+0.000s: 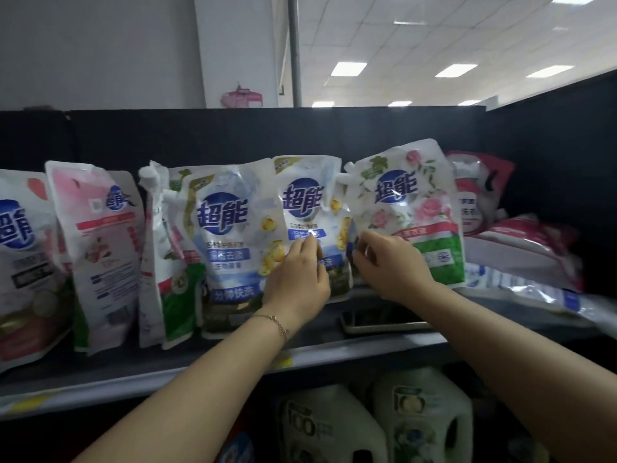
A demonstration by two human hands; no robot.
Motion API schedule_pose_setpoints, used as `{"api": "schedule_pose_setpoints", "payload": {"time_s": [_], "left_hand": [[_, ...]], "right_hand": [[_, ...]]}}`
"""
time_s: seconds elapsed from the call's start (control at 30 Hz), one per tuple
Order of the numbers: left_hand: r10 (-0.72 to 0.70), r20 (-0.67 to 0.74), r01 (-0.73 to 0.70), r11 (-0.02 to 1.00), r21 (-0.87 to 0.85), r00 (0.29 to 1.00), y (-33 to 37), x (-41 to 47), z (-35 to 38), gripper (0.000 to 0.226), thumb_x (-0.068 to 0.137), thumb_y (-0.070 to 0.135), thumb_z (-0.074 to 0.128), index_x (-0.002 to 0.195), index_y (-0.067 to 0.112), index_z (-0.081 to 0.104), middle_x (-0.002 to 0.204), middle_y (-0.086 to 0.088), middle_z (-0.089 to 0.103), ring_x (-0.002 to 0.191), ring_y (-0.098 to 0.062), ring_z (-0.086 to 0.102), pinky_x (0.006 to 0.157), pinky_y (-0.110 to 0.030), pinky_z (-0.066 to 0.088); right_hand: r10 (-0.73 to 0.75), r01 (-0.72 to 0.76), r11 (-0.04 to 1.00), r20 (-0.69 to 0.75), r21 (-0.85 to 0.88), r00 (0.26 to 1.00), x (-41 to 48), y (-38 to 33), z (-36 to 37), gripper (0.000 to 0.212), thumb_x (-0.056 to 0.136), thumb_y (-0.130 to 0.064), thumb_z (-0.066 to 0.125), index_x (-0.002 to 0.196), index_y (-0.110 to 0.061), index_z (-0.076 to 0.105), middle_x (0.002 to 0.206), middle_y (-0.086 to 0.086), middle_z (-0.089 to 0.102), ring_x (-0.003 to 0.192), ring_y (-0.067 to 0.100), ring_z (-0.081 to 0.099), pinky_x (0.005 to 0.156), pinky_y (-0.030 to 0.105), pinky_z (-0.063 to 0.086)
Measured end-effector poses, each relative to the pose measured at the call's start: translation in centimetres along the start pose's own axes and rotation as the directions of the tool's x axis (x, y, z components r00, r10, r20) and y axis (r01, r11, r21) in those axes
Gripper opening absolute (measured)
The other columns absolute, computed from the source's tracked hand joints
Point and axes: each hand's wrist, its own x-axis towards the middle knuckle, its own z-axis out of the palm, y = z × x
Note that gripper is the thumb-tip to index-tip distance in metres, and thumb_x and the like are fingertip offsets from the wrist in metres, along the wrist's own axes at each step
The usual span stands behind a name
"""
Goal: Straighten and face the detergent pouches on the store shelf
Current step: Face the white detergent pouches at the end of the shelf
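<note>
A dark shelf [233, 355] carries a row of upright pouches, and flat pouches [521, 252] are heaped at its right end. White jugs [424, 422] stand below. The lemon pouch [302, 198] stands mid-row, between a front pouch [230, 235] of the same kind and the rose pouch [410, 208]. The left hand [297, 279] lies on its face with fingers bent; whether it grips, I cannot tell. The right hand [390, 265] seems to pinch its right edge, thumb and curled fingers close together. A thin bracelet [277, 324] circles the left wrist.
</note>
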Motion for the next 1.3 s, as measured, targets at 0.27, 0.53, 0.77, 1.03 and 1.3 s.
{"api": "schedule_pose_setpoints", "payload": {"time_s": [0.27,0.53,0.77,1.03,1.3], "left_hand": [[-0.072,0.279,0.104,0.989,-0.101,0.958,1.7,3.1,2.9,0.013,0.091,0.024,0.054,0.094,0.016,0.044,0.102,-0.002,0.050,0.094,-0.024,0.052,0.084,-0.040,0.048],[-0.201,0.461,0.393,0.843,-0.368,0.864,3.9,6.0,5.1,0.041,0.096,0.041,0.051,0.118,0.006,0.050,0.109,-0.005,0.056,0.101,-0.020,0.052,0.083,-0.027,0.040],[-0.173,0.583,0.583,0.488,-0.649,0.794,4.7,7.2,8.1,0.035,0.087,0.031,0.069,0.113,0.014,0.054,0.114,0.003,0.062,0.105,-0.014,0.058,0.085,-0.024,0.048],[-0.186,0.703,0.727,0.205,-0.656,0.686,4.2,7.6,10.2,0.076,0.067,0.035,0.083,0.129,0.008,0.049,0.120,-0.006,0.065,0.103,-0.022,0.065,0.061,-0.029,0.056],[-0.308,0.556,0.617,0.149,-0.773,0.772,5.3,7.6,9.6,0.059,0.079,0.019,0.077,0.124,0.009,0.040,0.122,-0.008,0.060,0.104,-0.026,0.062,0.087,-0.048,0.054]], "right_hand": [[0.096,-0.095,0.991,0.002,-0.091,0.995,-0.9,3.4,-3.6,0.018,0.093,-0.028,0.053,0.091,-0.011,0.059,0.081,0.001,0.062,0.073,0.024,0.057,0.064,0.035,0.048],[0.147,-0.149,0.957,-0.030,-0.249,0.989,-0.5,4.9,-5.0,0.020,0.094,-0.033,0.050,0.092,-0.013,0.055,0.087,0.002,0.059,0.075,0.024,0.057,0.066,0.035,0.049],[0.312,-0.326,0.914,-0.098,-0.240,0.945,-0.4,7.1,-5.1,0.039,0.090,-0.047,0.057,0.105,-0.014,0.044,0.091,0.004,0.062,0.079,0.027,0.062,0.066,0.039,0.052],[0.513,-0.509,0.853,0.013,-0.115,0.858,-0.1,9.1,-4.7,0.073,0.083,-0.067,0.055,0.125,-0.009,0.041,0.123,0.011,0.055,0.107,0.031,0.058,0.076,0.039,0.049],[0.477,-0.475,0.874,0.006,0.103,0.879,0.4,9.4,-3.9,0.060,0.087,-0.058,0.056,0.118,-0.008,0.042,0.118,0.012,0.056,0.103,0.030,0.057,0.084,0.045,0.050]]}}
